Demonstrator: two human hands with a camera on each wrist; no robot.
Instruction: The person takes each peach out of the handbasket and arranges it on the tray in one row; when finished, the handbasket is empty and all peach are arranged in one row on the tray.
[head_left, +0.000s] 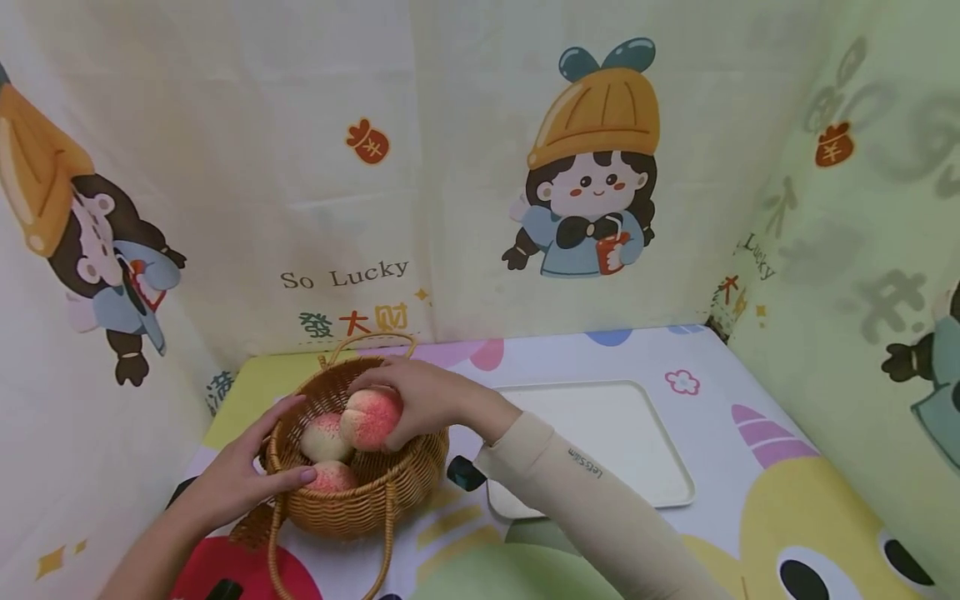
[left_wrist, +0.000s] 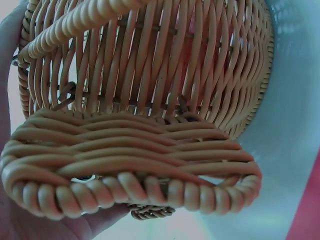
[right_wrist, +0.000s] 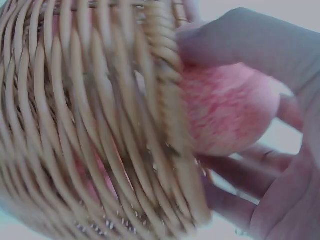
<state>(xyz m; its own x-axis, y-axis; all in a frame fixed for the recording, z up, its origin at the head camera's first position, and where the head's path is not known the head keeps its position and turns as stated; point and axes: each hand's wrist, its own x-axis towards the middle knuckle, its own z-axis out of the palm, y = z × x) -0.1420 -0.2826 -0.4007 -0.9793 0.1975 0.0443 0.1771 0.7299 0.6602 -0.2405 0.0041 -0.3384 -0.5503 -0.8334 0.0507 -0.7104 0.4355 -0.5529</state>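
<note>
From my head view I see a wicker basket (head_left: 360, 512) on the printed surface (head_left: 712, 433), in the lower left of the frame. My right hand (head_left: 423, 390) is clamped on a pink peach (head_left: 371, 418), with thumb and fingers curled around it, at the mouth of the basket. In the right wrist view this peach sits by the rim, right of the middle. I cannot tell if it touches the other fruits. Two more peaches are inside the basket: a paler peach (head_left: 322, 439) just left of the held one, and a small-looking peach (head_left: 332, 477) near the front rim. My left hand (head_left: 243, 471) rests at the left side of the basket, thumb and fingers spread apart, the thumb over the rim. In the left wrist view, a woven flap (left_wrist: 125, 145) fills the lower middle, beside the basket wall. Right of the basket, around the lower middle of the head view, lies a white tray (head_left: 600, 442), partly covered by my beige sleeve (head_left: 592, 492).
</note>
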